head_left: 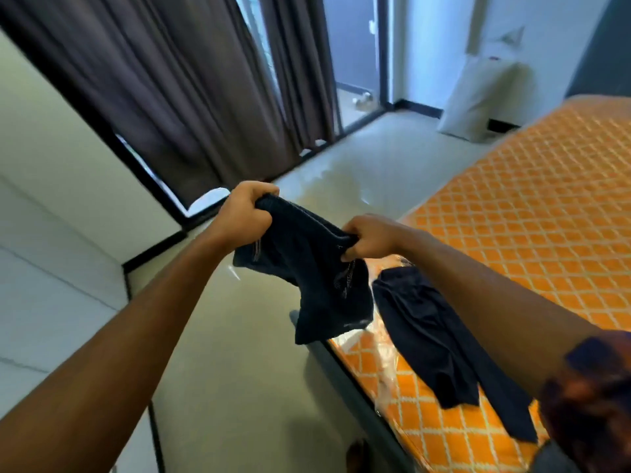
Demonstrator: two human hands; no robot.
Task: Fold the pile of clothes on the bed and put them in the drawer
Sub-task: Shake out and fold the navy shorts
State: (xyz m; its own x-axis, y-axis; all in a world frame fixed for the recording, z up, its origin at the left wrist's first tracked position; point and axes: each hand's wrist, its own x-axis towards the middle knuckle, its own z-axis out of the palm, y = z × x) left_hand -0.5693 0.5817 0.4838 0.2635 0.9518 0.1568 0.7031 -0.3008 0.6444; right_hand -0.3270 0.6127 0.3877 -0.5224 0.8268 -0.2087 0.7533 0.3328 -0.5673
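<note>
A pair of dark navy shorts (317, 278) hangs in the air over the floor beside the bed. My left hand (244, 215) grips one end of the waistband and my right hand (370, 235) grips the other end, stretching it between them. A second dark garment (440, 339) lies spread flat on the orange diamond-patterned bed (532, 206), just under my right forearm. Something pale and shiny (382, 346) lies under that garment near the bed's edge. No drawer is in view.
Shiny pale floor (358, 158) runs between the bed and dark curtains (177, 90) over a glass door. A white pillow or bag (478, 100) leans against the far wall. A white wall or cabinet face (51, 250) stands at my left.
</note>
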